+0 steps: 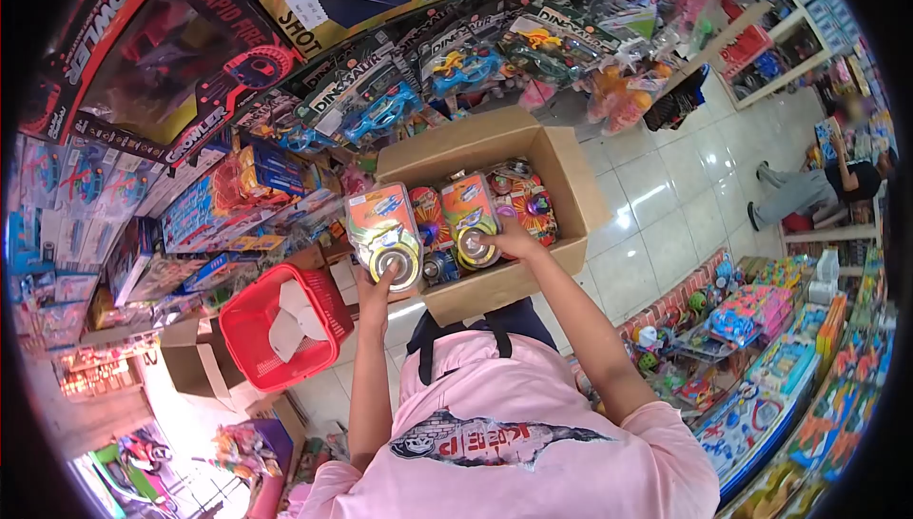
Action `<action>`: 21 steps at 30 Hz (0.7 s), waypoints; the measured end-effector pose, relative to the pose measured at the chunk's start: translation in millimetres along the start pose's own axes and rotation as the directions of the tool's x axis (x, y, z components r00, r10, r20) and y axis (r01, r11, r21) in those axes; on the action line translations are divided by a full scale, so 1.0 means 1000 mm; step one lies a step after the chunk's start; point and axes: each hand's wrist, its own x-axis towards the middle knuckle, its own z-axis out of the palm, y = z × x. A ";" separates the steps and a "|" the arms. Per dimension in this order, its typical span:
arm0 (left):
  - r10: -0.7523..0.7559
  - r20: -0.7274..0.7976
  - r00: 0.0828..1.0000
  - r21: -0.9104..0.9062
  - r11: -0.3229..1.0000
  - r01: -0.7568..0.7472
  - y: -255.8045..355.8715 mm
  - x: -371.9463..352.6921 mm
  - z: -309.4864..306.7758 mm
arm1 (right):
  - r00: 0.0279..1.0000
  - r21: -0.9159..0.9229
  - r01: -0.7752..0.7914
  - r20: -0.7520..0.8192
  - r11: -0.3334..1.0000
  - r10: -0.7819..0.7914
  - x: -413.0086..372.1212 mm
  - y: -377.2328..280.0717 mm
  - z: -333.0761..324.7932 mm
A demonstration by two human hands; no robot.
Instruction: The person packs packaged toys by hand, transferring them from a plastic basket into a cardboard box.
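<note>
My left hand point(374, 291) grips the lower end of a blister-packed toy point(384, 229) with an orange and green card and a dark round piece under clear plastic. A similar blister-packed toy point(469, 215) is held at its lower right edge by my right hand point(514, 240). Both packs are over an open cardboard box point(569, 201), the left one overlapping its left wall. More colourful packaged toys point(537, 205) lie inside the box, partly hidden by the packs and my right hand. My fingertips are partly hidden.
A red plastic basket point(328, 305) with pale cardboard pieces stands to the left, beside another open carton point(195, 362). Hanging dinosaur toy packs point(380, 115) line the shelf ahead. Stacked toys point(751, 315) are on the right. A person point(837, 177) stands at the far right on the tiled floor point(656, 186).
</note>
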 end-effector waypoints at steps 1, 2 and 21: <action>-0.044 -0.042 0.998 -0.033 0.999 0.043 0.000 -0.005 0.005 | 1.000 -0.005 -0.001 0.020 1.000 0.001 0.006 0.005 -0.001; 0.075 -0.059 0.995 -0.022 0.997 -0.076 -0.024 0.003 -0.003 | 0.994 -0.037 -0.091 0.061 0.995 0.093 0.010 0.007 -0.001; -0.001 -0.111 0.994 0.099 0.995 0.012 -0.013 -0.011 0.056 | 0.956 -0.403 -0.125 0.195 0.907 0.219 0.010 -0.027 -0.018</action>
